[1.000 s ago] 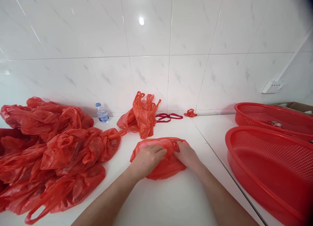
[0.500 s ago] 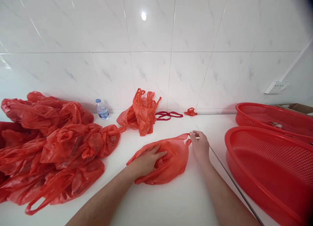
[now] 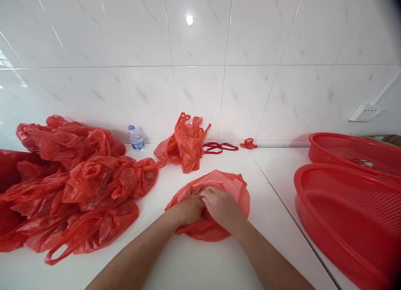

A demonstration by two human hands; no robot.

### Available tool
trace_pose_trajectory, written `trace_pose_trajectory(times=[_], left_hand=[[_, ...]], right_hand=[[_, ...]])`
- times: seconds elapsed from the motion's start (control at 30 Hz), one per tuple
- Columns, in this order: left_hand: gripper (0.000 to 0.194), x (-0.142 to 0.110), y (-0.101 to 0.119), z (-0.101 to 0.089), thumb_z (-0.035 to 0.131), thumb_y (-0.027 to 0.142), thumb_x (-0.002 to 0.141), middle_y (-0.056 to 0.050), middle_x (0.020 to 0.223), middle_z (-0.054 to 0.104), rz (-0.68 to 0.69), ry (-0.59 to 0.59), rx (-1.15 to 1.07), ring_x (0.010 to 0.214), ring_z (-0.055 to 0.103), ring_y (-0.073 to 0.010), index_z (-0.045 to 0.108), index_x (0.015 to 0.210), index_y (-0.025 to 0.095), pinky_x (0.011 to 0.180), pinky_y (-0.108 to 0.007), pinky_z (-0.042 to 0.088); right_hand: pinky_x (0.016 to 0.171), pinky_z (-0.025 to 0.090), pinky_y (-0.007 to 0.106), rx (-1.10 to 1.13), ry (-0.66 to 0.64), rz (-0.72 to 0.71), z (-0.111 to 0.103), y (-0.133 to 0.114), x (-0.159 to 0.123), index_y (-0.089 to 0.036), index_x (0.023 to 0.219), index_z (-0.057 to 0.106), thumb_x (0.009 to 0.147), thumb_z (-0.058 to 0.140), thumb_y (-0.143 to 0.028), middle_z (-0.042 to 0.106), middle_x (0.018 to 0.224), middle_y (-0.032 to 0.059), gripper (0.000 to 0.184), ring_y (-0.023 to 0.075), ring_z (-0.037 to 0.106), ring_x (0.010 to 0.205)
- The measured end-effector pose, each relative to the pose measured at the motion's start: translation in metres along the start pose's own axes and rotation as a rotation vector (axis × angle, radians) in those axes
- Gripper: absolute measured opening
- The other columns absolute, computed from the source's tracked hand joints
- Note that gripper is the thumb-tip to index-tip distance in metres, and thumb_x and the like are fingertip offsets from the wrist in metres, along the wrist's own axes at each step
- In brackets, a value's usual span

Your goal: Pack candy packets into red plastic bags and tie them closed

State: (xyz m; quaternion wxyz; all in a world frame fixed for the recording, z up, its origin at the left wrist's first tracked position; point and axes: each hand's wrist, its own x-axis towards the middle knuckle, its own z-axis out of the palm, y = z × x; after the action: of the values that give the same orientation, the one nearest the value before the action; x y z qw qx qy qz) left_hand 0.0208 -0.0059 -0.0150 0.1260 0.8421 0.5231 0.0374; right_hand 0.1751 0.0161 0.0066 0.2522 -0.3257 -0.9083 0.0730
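A red plastic bag (image 3: pixel 233 187) lies bunched on the white counter (image 3: pixel 203 265) in front of me. My left hand (image 3: pixel 188 208) rests on its left part, fingers curled into the plastic. My right hand (image 3: pixel 221 206) lies right beside it, partly over the left fingers, pressing down on the middle of the same bag with its fingers bent. Both hands touch each other on top of the bag.
A big heap of red bags (image 3: pixel 72 189) covers the counter's left side. A small water bottle (image 3: pixel 136 138), another red bag (image 3: pixel 184 143), dark red straps (image 3: pixel 219 147) and a small red knot (image 3: pixel 249 144) sit by the tiled wall. Two red mesh baskets (image 3: pixel 351 206) stand on the right.
My right hand has come back from the bag's right corner to the middle, folding the plastic over; it now sits against my left hand. The bag looks more gathered.
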Motion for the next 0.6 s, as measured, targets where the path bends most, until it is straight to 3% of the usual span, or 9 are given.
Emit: trace_pose_trajectory(times=[0.07, 0.13, 0.23, 0.33, 0.43, 0.5, 0.6], left_hand=[[0.056, -0.003, 0.0, -0.003, 0.055, 0.018, 0.076, -0.001, 0.153, 0.016, 0.026, -0.033, -0.028, 0.139, 0.007, -0.0314, 0.046, 0.129, 0.032, 0.109, -0.055, 0.015], [0.067, -0.007, 0.002, -0.007, 0.052, 0.012, 0.075, 0.003, 0.154, 0.001, 0.017, -0.093, -0.079, 0.14, 0.004, -0.0316, 0.036, 0.134, 0.04, 0.105, -0.054, 0.026], [0.076, -0.013, 0.007, -0.013, 0.047, 0.006, 0.075, 0.007, 0.153, -0.007, 0.016, -0.167, -0.143, 0.139, 0.006, -0.0317, 0.027, 0.136, 0.047, 0.097, -0.048, 0.039], [0.076, -0.021, 0.018, -0.02, 0.046, 0.003, 0.072, 0.007, 0.154, 0.004, 0.071, -0.156, -0.122, 0.139, 0.009, -0.0317, 0.035, 0.133, 0.046, 0.095, -0.047, 0.041], [0.079, -0.03, 0.036, -0.028, 0.046, -0.001, 0.066, 0.004, 0.153, 0.013, 0.071, -0.117, -0.056, 0.139, 0.012, -0.0324, 0.038, 0.131, 0.043, 0.088, -0.043, 0.046], [0.077, -0.036, 0.05, -0.033, 0.046, -0.002, 0.062, -0.001, 0.148, 0.025, 0.062, -0.072, -0.007, 0.134, 0.025, -0.032, 0.043, 0.128, 0.036, 0.083, -0.04, 0.048], [0.051, -0.04, 0.069, -0.036, 0.05, 0.001, 0.06, -0.007, 0.12, 0.052, 0.107, -0.047, 0.085, 0.109, 0.05, -0.0283, 0.056, 0.106, 0.024, 0.083, -0.039, 0.047]], right_hand=[[0.069, 0.043, 0.027, 0.057, -0.056, 0.127, -0.004, 0.017, 0.0, -0.021, 0.092, 0.061, 0.085, 0.046, -0.016, 0.063, 0.098, 0.0029, 0.018, 0.017, 0.058, 0.086], [0.071, 0.044, 0.029, 0.178, -0.135, 0.275, -0.012, 0.033, -0.003, -0.026, 0.106, 0.058, 0.084, 0.052, -0.03, 0.06, 0.111, 0.0019, 0.023, 0.0192, 0.057, 0.096], [0.074, 0.044, 0.031, 0.355, -0.267, 0.405, -0.023, 0.046, -0.007, -0.029, 0.11, 0.056, 0.079, 0.057, -0.043, 0.059, 0.113, 0.0013, 0.035, 0.021, 0.057, 0.098], [0.077, 0.044, 0.032, 0.387, -0.318, 0.39, -0.026, 0.049, -0.008, -0.027, 0.111, 0.056, 0.075, 0.059, -0.045, 0.055, 0.12, 0.0038, 0.04, 0.0227, 0.054, 0.104], [0.086, 0.041, 0.035, 0.286, -0.325, 0.363, -0.021, 0.051, -0.007, -0.025, 0.118, 0.055, 0.07, 0.064, -0.047, 0.042, 0.135, 0.0068, 0.054, 0.0272, 0.041, 0.12], [0.089, 0.039, 0.037, 0.211, -0.296, 0.339, -0.018, 0.053, -0.005, -0.024, 0.118, 0.055, 0.068, 0.066, -0.046, 0.044, 0.132, 0.0075, 0.056, 0.0277, 0.039, 0.12], [0.089, 0.038, 0.036, 0.16, -0.238, 0.3, -0.016, 0.055, -0.005, -0.023, 0.112, 0.058, 0.068, 0.067, -0.044, 0.051, 0.12, 0.007, 0.05, 0.0257, 0.043, 0.111]])
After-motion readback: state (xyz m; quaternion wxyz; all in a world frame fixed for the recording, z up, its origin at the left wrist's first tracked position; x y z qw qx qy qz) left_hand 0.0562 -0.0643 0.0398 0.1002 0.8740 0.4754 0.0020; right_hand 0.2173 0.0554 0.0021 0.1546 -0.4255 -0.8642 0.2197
